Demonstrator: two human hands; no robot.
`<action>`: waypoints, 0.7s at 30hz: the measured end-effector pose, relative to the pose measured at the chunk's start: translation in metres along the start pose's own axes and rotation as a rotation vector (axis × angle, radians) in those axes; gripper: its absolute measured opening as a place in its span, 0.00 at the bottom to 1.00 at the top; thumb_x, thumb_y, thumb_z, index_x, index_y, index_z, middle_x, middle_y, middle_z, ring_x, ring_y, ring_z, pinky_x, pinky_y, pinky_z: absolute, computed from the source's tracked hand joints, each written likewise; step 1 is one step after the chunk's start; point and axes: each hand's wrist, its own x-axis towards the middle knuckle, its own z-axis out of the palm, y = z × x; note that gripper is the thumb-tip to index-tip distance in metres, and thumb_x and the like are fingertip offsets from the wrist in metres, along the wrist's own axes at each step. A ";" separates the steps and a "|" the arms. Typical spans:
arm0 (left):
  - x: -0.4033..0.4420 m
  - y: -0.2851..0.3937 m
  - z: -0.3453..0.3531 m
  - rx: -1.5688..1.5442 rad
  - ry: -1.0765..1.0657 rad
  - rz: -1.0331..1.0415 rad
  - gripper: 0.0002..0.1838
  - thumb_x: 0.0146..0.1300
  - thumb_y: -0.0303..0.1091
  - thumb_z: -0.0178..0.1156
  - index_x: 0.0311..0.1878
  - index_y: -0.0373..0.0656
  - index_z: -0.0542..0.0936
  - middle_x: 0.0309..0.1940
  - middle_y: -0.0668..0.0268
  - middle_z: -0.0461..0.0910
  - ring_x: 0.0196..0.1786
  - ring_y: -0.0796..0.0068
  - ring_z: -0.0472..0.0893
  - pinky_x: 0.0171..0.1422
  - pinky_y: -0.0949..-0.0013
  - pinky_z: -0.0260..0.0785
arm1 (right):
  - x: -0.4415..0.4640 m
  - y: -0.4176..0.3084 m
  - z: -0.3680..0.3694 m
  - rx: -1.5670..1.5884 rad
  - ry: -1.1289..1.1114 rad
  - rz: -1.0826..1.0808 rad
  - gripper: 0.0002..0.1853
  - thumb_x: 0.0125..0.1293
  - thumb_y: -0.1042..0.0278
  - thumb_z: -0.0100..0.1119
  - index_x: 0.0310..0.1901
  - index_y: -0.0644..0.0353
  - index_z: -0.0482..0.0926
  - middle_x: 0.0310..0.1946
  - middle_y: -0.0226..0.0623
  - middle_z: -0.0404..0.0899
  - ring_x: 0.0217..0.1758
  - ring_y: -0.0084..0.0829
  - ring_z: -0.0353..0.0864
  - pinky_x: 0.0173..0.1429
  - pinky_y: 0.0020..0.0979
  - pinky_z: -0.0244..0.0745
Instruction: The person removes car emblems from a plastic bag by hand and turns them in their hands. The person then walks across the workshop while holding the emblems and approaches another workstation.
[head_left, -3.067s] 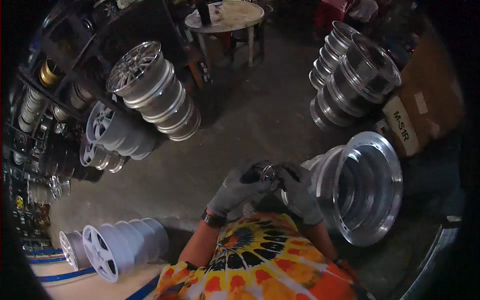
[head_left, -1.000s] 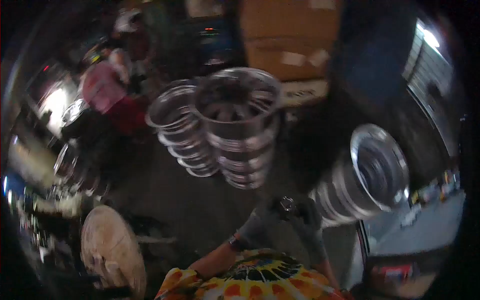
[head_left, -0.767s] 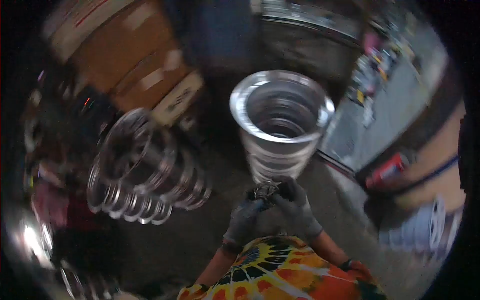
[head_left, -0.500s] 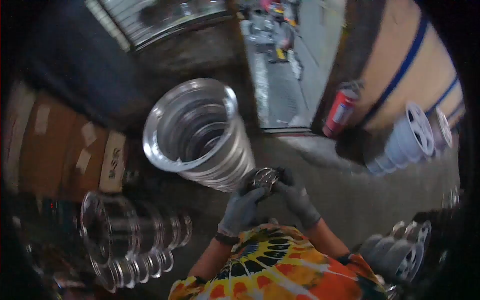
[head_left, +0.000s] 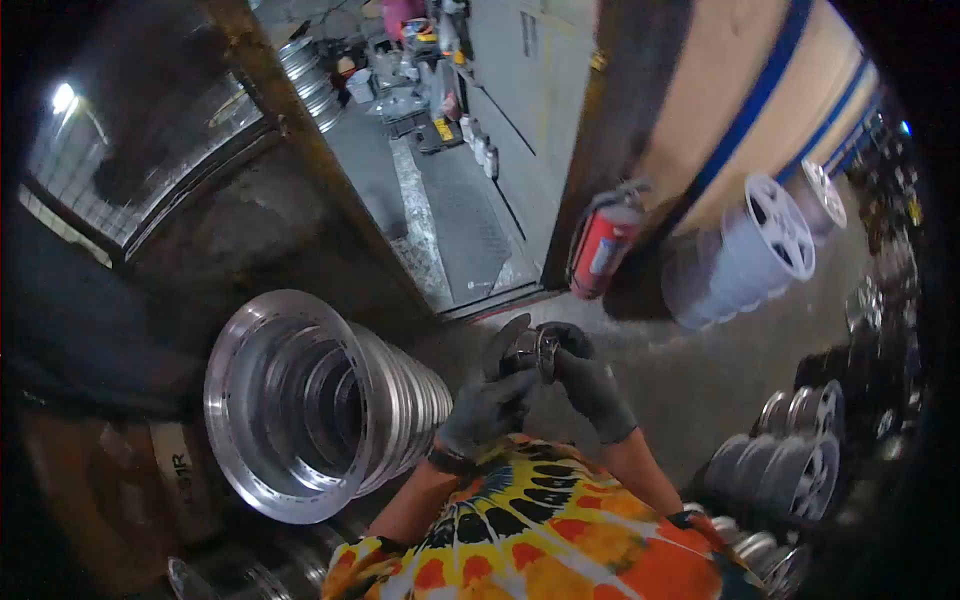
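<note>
Both hands wear grey gloves with dark palms and meet in front of my chest. My left hand (head_left: 492, 395) is closed round one side of a small shiny metal part (head_left: 536, 346). On the part's other side, my right hand (head_left: 588, 378) grips it with bent fingers. The part looks round and chrome-like; its details are too small to tell. Nearest to the hands, on the left, a stack of polished wheel rims (head_left: 365, 400) shows its wide open end.
An open doorway (head_left: 465, 290) leads to a cluttered room ahead. Right of it stands a red fire extinguisher (head_left: 606, 248) beside a stack of white wheels (head_left: 735, 255). More wheels (head_left: 775, 475) lie at lower right, and a cardboard box (head_left: 110, 480) is at lower left.
The view has swung right, so the doorway, extinguisher and polished rims have shifted left. The table and the other people have left the view. Both hands still hold the small metal part, now turned differently.
</note>
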 end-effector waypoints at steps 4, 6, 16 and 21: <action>0.042 0.009 -0.029 -0.221 0.112 0.085 0.37 0.71 0.24 0.59 0.81 0.49 0.61 0.52 0.66 0.77 0.34 0.83 0.73 0.35 0.76 0.70 | 0.066 -0.027 0.013 -0.312 0.050 0.076 0.18 0.73 0.69 0.57 0.62 0.62 0.79 0.47 0.28 0.82 0.43 0.18 0.79 0.45 0.26 0.76; 0.050 0.026 -0.042 0.488 0.188 0.453 0.33 0.71 0.24 0.59 0.79 0.49 0.65 0.58 0.66 0.74 0.34 0.83 0.74 0.36 0.74 0.71 | 0.095 -0.031 0.026 -0.409 0.005 0.071 0.18 0.73 0.71 0.56 0.62 0.62 0.79 0.45 0.27 0.82 0.41 0.18 0.78 0.43 0.25 0.75; 0.024 0.017 -0.056 0.792 0.876 0.699 0.28 0.68 0.22 0.63 0.71 0.45 0.74 0.45 0.66 0.80 0.36 0.82 0.78 0.38 0.75 0.74 | 0.195 0.003 0.078 -0.480 -0.572 0.501 0.19 0.73 0.71 0.57 0.64 0.65 0.77 0.41 0.29 0.80 0.39 0.17 0.76 0.41 0.23 0.73; 0.011 -0.022 -0.032 -0.329 0.895 0.434 0.29 0.73 0.27 0.59 0.76 0.45 0.67 0.43 0.67 0.81 0.31 0.83 0.79 0.34 0.79 0.73 | 0.198 0.030 0.107 -0.453 -0.961 0.640 0.21 0.74 0.66 0.56 0.64 0.67 0.76 0.40 0.29 0.80 0.35 0.18 0.74 0.40 0.25 0.72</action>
